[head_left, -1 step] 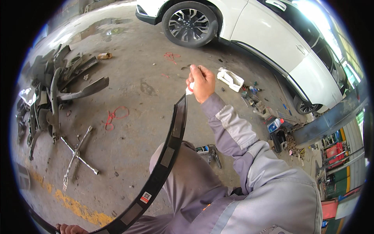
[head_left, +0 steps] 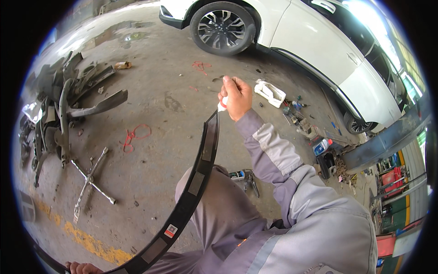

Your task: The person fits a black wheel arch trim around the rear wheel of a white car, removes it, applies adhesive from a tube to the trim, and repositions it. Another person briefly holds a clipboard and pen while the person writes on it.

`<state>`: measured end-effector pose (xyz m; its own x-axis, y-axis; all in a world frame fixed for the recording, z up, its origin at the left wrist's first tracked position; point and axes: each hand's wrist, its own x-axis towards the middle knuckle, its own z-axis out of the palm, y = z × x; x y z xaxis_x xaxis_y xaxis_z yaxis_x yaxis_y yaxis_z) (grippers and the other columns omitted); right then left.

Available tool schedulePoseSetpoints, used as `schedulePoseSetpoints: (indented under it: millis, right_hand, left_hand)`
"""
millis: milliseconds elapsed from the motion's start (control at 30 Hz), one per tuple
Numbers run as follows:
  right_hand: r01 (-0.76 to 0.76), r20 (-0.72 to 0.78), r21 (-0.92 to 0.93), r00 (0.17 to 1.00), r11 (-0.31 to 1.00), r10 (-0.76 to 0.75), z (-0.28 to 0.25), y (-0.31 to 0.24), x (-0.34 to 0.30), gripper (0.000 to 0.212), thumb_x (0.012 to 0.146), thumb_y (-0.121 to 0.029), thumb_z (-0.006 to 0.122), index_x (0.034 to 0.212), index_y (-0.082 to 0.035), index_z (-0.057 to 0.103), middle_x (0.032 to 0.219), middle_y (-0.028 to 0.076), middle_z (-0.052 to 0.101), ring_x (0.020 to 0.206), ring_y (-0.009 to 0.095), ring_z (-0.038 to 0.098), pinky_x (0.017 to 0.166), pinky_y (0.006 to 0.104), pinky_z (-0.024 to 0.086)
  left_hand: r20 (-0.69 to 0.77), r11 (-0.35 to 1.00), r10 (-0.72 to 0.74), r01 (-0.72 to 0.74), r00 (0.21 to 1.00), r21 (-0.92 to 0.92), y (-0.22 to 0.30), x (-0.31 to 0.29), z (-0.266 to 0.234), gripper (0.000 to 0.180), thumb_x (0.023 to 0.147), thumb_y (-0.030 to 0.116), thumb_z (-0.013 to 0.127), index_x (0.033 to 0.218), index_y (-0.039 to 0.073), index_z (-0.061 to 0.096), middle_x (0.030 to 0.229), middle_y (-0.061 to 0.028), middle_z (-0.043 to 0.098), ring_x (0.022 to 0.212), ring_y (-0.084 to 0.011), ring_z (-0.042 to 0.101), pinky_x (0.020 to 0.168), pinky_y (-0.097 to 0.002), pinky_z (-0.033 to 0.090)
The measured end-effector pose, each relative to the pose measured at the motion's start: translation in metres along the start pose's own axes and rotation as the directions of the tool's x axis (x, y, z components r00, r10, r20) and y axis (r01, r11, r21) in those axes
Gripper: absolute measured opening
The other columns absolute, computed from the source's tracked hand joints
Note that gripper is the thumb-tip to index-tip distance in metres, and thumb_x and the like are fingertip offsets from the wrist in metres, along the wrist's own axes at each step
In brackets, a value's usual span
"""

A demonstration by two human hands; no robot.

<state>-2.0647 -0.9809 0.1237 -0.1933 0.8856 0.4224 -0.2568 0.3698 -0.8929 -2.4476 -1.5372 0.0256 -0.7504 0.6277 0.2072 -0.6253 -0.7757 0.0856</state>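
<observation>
A long curved black trim strip [head_left: 182, 208] arcs from the lower left up across my bent knee. Several grey rectangular patches and a small white-and-red label line its face. At the lower left edge, my left hand [head_left: 84, 267] has its fingers curled over the strip; the rest of that hand is out of view. My right hand [head_left: 237, 97] is closed around a small white bottle [head_left: 222, 106] with a red band, tilted nozzle down. Its tip is right by the strip's upper end; whether they touch I cannot tell. Most of the bottle is hidden in my fist.
A white car [head_left: 292, 32] stands ahead and to the right. Dark removed car parts [head_left: 64, 107] are piled at the left, near a cross-shaped lug wrench [head_left: 90, 179]. A white jug [head_left: 270, 93], tools and a blue-and-white bottle [head_left: 322, 146] lie right. Red string [head_left: 132, 137] is on the floor.
</observation>
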Motion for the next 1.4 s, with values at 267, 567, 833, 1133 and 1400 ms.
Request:
schedulePoseSetpoints:
  millis: [267,567,833,1133,1400]
  right_hand:
    - [-0.033,0.03,0.016,0.999,0.999,0.032,0.004,-0.002,-0.012,0.035,0.099,-0.017,0.058,0.068,-0.008,0.044,0.062,0.001,0.047,0.053,0.011,0.044,0.052,0.0303,0.041]
    - [-0.052,0.053,0.046,0.997,0.998,0.05,0.004,-0.01,-0.028,0.034,0.099,-0.016,0.057,0.069,-0.008,0.045,0.063,0.001,0.047,0.055,0.011,0.043,0.054,0.0305,0.042]
    - [-0.084,0.096,0.08,0.992,0.993,0.076,0.008,-0.014,-0.041,0.031,0.099,-0.017,0.057,0.071,-0.006,0.049,0.062,0.001,0.048,0.054,0.011,0.044,0.053,0.0297,0.042]
    - [-0.102,0.121,0.046,0.988,0.994,0.096,0.008,-0.019,-0.055,0.032,0.099,-0.017,0.055,0.07,-0.007,0.047,0.063,0.001,0.047,0.056,0.011,0.045,0.056,0.0309,0.043]
    - [-0.145,0.153,0.076,0.979,0.987,0.132,0.008,-0.025,-0.069,0.028,0.1,-0.017,0.054,0.074,-0.006,0.05,0.064,0.001,0.048,0.059,0.012,0.047,0.058,0.0317,0.044]
  left_hand:
    - [0.026,0.999,0.039,-0.039,0.999,0.029,-0.009,-0.001,0.002,0.045,0.096,0.03,0.043,0.129,-0.001,0.042,0.093,-0.0024,0.042,0.079,-0.0151,0.046,0.073,-0.0313,0.041]
    - [0.02,1.0,0.03,-0.03,0.999,0.007,-0.022,-0.001,0.012,0.049,0.095,0.035,0.044,0.129,-0.001,0.041,0.092,-0.0018,0.041,0.078,-0.0149,0.045,0.073,-0.0311,0.041]
    - [0.01,1.0,0.009,-0.009,1.0,-0.022,-0.02,-0.001,0.01,0.044,0.093,0.028,0.047,0.126,0.0,0.042,0.092,-0.0017,0.042,0.078,-0.0145,0.045,0.073,-0.0309,0.041]
    - [-0.043,0.997,-0.073,0.072,0.996,-0.027,-0.005,0.004,0.009,0.021,0.097,0.018,0.042,0.112,0.004,0.048,0.084,-0.001,0.043,0.073,-0.0137,0.045,0.071,-0.0305,0.04]
    - [-0.005,1.0,0.005,-0.005,1.0,-0.003,-0.024,-0.001,0.016,0.037,0.093,0.028,0.046,0.12,0.003,0.045,0.089,-0.0014,0.041,0.075,-0.0146,0.045,0.071,-0.0312,0.04]
